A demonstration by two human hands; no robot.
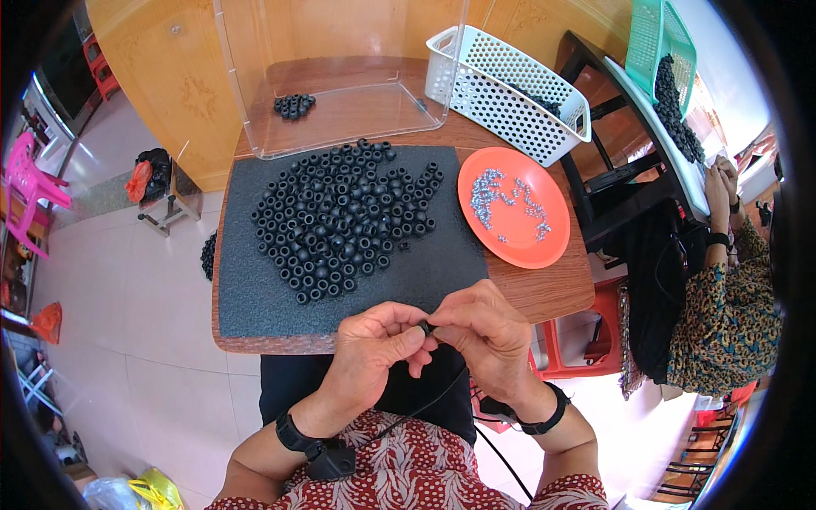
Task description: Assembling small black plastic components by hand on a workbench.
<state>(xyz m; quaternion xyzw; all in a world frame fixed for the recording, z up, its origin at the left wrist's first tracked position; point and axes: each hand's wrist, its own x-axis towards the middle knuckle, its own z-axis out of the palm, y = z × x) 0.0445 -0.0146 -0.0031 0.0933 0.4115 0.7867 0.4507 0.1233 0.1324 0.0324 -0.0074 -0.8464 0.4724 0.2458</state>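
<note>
Just past the table's front edge, my left hand pinches a small black hollow part between thumb and fingers. My right hand meets it there, thumb and forefinger pressed together at the part's upper end. Whatever those right fingertips grip is too small to make out. Beyond my hands, a large pile of similar round black parts, many with open ends, covers much of a dark grey mat. To the right, an orange plate holds scattered tiny silvery pieces.
A clear plastic bin with a few black parts stands at the back of the wooden table. Beside it is a white perforated basket. On the right, another person's hands work at a table under a green basket.
</note>
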